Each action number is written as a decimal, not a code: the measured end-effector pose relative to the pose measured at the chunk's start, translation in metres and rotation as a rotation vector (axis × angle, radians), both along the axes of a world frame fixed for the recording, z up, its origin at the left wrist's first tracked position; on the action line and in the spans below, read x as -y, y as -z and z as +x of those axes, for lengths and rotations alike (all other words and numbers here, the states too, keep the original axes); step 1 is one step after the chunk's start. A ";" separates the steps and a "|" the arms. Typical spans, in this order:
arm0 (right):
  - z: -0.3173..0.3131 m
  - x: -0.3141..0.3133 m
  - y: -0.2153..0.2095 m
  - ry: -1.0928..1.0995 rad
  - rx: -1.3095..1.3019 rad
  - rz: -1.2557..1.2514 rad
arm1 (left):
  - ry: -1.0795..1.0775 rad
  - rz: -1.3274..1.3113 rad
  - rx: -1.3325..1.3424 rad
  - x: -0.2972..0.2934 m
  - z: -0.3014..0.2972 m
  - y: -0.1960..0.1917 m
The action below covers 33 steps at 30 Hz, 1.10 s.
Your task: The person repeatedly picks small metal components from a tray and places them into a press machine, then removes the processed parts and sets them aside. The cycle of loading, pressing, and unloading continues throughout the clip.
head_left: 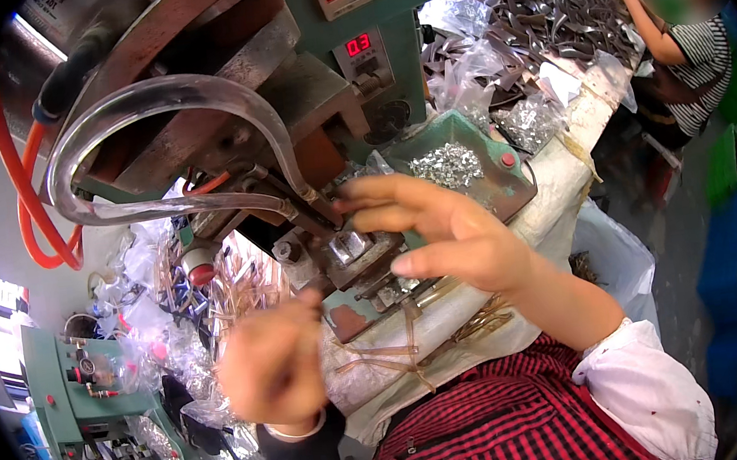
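My right hand (450,235) reaches over the work area of a green bench press (311,20), its fingers stretched out and the thumb apart. Its fingertips are close to a dark upright tool piece (318,217) above a small shiny metal block (351,247) on the die base. Whether they touch the tool cannot be made out. My left hand (271,366) is lower and to the left, in front of the press, smeared by motion, so its fingers and anything in them are unclear. Thin brown strips (412,342) lie on the covered table edge between my hands.
A clear looped hose (166,94) and orange tubes (13,177) hang at the left. Right of the press stands a green tray (516,178) of small silvery pieces (447,166). Behind it are heaped dark curved parts (543,9). A co-worker (697,61) sits at the far right.
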State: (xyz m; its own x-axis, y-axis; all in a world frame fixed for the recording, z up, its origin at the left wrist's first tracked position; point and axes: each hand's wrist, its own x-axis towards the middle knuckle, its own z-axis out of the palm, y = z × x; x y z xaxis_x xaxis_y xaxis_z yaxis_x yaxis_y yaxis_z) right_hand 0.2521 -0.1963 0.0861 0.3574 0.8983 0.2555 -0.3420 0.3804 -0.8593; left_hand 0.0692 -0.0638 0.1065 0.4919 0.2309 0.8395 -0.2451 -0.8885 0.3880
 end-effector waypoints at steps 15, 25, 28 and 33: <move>0.071 0.038 0.089 0.899 0.716 -0.477 | 0.059 0.381 -0.120 0.020 0.026 0.032; 0.058 0.027 0.108 0.977 1.382 -0.693 | -0.001 0.231 -0.127 0.029 0.008 0.050; 0.055 0.028 0.106 0.990 1.405 -0.601 | -0.083 0.197 -0.187 0.041 -0.029 0.048; 0.055 0.029 0.104 0.885 0.898 -0.578 | -0.833 -0.038 0.092 -0.006 -0.083 0.024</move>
